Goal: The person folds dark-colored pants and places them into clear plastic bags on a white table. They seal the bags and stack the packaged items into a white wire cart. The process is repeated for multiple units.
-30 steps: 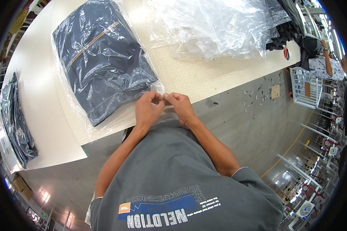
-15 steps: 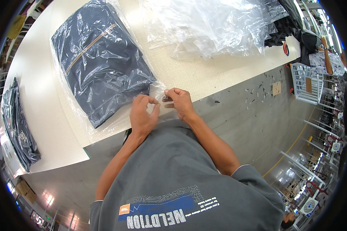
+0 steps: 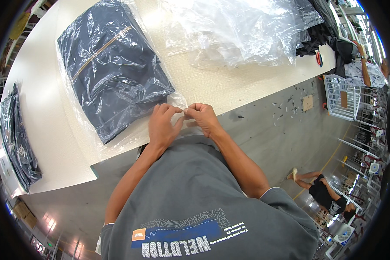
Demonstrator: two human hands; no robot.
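Note:
A dark navy garment point(image 3: 112, 73) lies folded inside a clear plastic bag point(image 3: 84, 117) on the pale table. A tan stripe runs across its upper part. At the bag's near right corner, my right hand point(image 3: 202, 118) pinches the clear film between thumb and fingertips. My left hand point(image 3: 164, 124) is close beside it, palm facing the right hand. Its forefinger reaches the pinched film, while the thumb stays apart below. What lies right between the fingertips is too small to make out.
Loose clear plastic bags point(image 3: 234, 32) spread over the table's far side, with black fabric point(image 3: 312, 41) at the right. Bagged dark garments point(image 3: 19, 138) lie stacked at the left. Beyond the table edge stand a white rack point(image 3: 342, 97) and a person point(image 3: 327, 193) on the grey floor.
My left hand has moved slightly up and right, its forefinger now meeting the right fingertips. The right hand stays nearly in place. A person has come into view at the lower right.

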